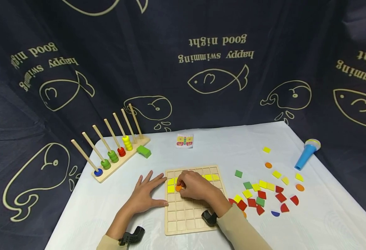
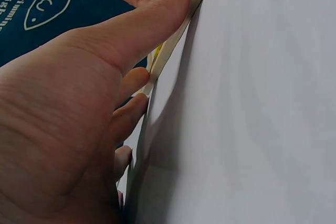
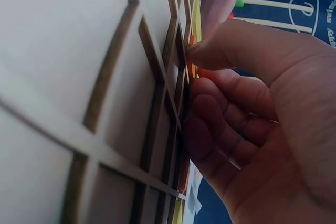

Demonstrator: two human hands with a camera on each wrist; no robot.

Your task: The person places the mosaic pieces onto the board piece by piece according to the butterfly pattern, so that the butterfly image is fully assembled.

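A wooden grid board (image 1: 181,216) lies on the white table, with yellow square tiles (image 1: 170,189) in some upper cells. Over its upper left part, my right hand (image 1: 197,185) pinches an orange round tile (image 1: 178,188) between thumb and fingers. The right wrist view shows the orange edge of that tile (image 3: 192,69) by the thumb tip, close to the grid. My left hand (image 1: 147,195) lies spread along the board's left side, its thumb and index fingertip touching the edge. Part of the upper rows is hidden under the right hand.
Loose red, yellow, green and orange tiles (image 1: 262,195) are scattered right of the board. A blue toy microphone (image 1: 306,156) lies at the far right. A butterfly picture card (image 1: 184,141) is behind the board. At left stand a peg rack with rings (image 1: 120,162) and a green block (image 1: 143,151).
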